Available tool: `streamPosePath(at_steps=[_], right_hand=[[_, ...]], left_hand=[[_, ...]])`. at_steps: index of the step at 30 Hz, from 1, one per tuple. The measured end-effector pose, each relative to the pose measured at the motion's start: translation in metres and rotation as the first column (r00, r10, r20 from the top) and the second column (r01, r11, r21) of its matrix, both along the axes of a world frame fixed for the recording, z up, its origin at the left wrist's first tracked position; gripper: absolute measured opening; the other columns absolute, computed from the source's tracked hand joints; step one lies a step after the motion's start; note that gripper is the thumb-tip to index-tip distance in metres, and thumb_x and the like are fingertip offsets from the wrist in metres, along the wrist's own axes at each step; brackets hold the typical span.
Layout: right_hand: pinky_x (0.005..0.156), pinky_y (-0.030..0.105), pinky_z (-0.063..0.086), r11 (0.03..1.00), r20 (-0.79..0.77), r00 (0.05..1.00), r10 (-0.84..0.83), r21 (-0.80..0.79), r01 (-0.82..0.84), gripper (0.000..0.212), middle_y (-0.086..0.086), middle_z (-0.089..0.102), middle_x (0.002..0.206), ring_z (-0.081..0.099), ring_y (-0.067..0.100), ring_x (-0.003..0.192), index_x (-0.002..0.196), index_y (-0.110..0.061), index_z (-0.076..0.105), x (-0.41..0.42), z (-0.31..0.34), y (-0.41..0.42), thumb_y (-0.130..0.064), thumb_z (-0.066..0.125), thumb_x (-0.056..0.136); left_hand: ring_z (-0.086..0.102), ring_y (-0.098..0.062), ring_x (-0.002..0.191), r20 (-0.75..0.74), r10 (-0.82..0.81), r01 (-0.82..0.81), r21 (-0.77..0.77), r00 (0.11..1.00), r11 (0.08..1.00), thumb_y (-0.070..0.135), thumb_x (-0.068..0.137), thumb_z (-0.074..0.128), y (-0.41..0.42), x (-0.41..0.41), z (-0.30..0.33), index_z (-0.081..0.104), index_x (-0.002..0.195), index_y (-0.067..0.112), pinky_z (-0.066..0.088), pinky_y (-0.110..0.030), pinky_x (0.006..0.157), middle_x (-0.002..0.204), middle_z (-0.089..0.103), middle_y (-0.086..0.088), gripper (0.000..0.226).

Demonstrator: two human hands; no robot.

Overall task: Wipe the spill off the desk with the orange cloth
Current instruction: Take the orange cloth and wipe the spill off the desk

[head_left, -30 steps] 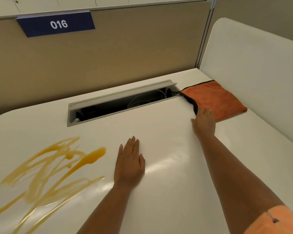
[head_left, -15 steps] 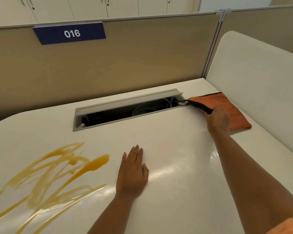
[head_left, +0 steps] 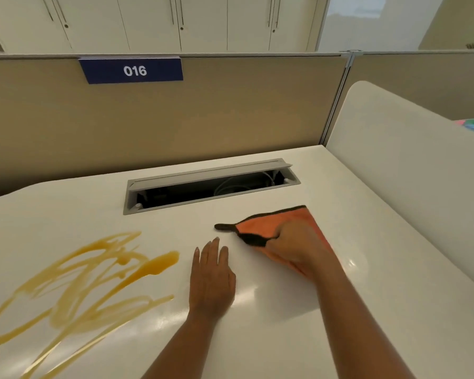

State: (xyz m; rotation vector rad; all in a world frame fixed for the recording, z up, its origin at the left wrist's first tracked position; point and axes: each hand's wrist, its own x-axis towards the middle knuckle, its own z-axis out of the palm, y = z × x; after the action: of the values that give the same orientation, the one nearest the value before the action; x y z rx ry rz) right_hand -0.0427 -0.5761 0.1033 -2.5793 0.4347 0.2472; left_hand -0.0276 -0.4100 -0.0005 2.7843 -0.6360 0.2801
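An amber spill (head_left: 74, 283) is smeared in loops over the left part of the white desk (head_left: 285, 337). The orange cloth (head_left: 274, 222), edged in dark trim, lies on the desk right of centre. My right hand (head_left: 298, 247) grips the cloth's near edge, covering much of it. My left hand (head_left: 211, 274) rests flat on the desk with fingers together, just right of the spill and left of the cloth.
An open grey cable tray (head_left: 208, 184) is cut into the desk behind the cloth. A tan partition (head_left: 230, 113) with a blue "016" sign (head_left: 133, 70) stands at the back. A white side panel (head_left: 411, 165) walls off the right.
My right hand has taken hold of the orange cloth and dragged it from the back right corner towards the middle of the desk. My left hand stays flat in place.
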Motion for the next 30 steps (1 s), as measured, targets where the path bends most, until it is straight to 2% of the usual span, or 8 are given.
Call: streamPosePath(at_steps=[4,9,11,14,16,21,26,30], right_hand=[[0.045,0.018,0.028,0.995,-0.168,0.981,0.096,0.023,-0.093,0.038,-0.002,0.038,0.053,0.034,0.008,0.048,0.051,-0.017,0.033,-0.018,-0.049,0.032,-0.024,0.056,0.08],[0.063,0.029,0.039,0.988,-0.014,0.999,0.049,0.15,-0.047,0.039,0.009,0.052,0.066,0.047,0.012,0.063,0.065,-0.024,0.048,-0.019,-0.046,0.02,-0.062,0.057,0.071],[0.088,0.04,0.046,0.999,0.164,0.985,-0.045,0.004,0.045,0.05,0.003,0.061,0.101,0.056,0.019,0.099,0.099,-0.031,0.055,-0.018,-0.05,0.007,-0.068,0.058,0.066],[0.112,0.061,0.003,0.957,-0.066,0.997,0.05,-0.281,-0.067,0.112,0.006,-0.003,0.158,-0.006,0.03,0.144,0.145,-0.03,-0.001,-0.02,-0.074,0.003,-0.083,0.049,0.06],[0.109,0.065,-0.004,0.945,-0.078,0.996,0.054,-0.318,-0.076,0.103,0.003,-0.017,0.157,-0.016,0.027,0.144,0.142,-0.037,-0.014,-0.019,-0.092,0.006,-0.083,0.04,0.067],[0.114,0.06,0.001,0.941,0.113,0.989,-0.095,-0.315,0.126,0.06,-0.003,0.003,0.159,-0.001,0.02,0.145,0.144,-0.039,0.006,-0.015,-0.107,0.018,-0.052,0.032,0.091],[0.114,0.059,-0.004,0.902,0.205,0.912,-0.356,-0.181,0.393,0.059,0.011,0.016,0.156,0.008,0.027,0.144,0.145,-0.016,0.018,-0.005,-0.101,0.058,-0.041,0.032,0.094],[0.111,0.062,-0.007,0.861,0.201,0.863,-0.465,-0.127,0.493,0.061,0.015,0.018,0.155,0.008,0.031,0.144,0.144,-0.011,0.021,0.014,-0.099,0.103,-0.042,0.026,0.092]], left_hand=[[0.065,-0.031,0.106,0.066,-0.005,0.003,0.023,0.998,1.0,0.002,0.068,0.047,0.005,-0.009,0.004,0.064,0.105,0.003,0.051,-0.05,0.092,0.115,0.067,-0.019,0.041],[0.059,-0.031,0.116,0.088,0.021,-0.019,-0.02,0.996,1.0,0.01,0.073,0.034,0.035,-0.025,0.015,0.056,0.119,0.001,0.009,-0.042,0.112,0.122,0.063,-0.017,0.052],[0.058,-0.031,0.117,0.115,0.051,-0.048,-0.021,0.992,0.999,0.011,0.076,0.034,0.059,-0.026,0.018,0.055,0.121,0.0,0.014,-0.045,0.113,0.123,0.062,-0.017,0.051],[0.056,-0.033,0.119,0.168,0.126,-0.122,-0.038,0.978,0.992,0.012,0.079,0.035,0.114,-0.023,0.021,0.051,0.124,-0.003,0.01,-0.041,0.113,0.126,0.059,-0.019,0.05],[0.051,-0.033,0.123,0.198,0.209,-0.203,-0.051,0.958,0.978,0.014,0.081,0.034,0.158,-0.021,0.019,0.046,0.127,-0.005,0.007,-0.038,0.113,0.13,0.055,-0.021,0.051],[0.048,-0.038,0.123,0.129,0.488,-0.485,-0.054,0.863,0.873,0.021,0.083,0.025,0.289,-0.028,0.008,0.039,0.131,-0.009,0.02,-0.044,0.113,0.132,0.05,-0.028,0.057],[0.04,-0.047,0.127,-0.072,0.658,-0.662,-0.067,0.749,0.747,0.022,0.087,0.033,0.383,-0.042,-0.008,0.034,0.133,-0.01,0.025,-0.059,0.11,0.136,0.043,-0.034,0.056],[0.027,-0.033,0.14,-0.154,0.6,-0.613,-0.06,0.785,0.788,0.03,0.082,0.026,0.386,-0.038,-0.014,0.026,0.139,-0.003,0.014,-0.047,0.116,0.149,0.031,-0.022,0.066]])
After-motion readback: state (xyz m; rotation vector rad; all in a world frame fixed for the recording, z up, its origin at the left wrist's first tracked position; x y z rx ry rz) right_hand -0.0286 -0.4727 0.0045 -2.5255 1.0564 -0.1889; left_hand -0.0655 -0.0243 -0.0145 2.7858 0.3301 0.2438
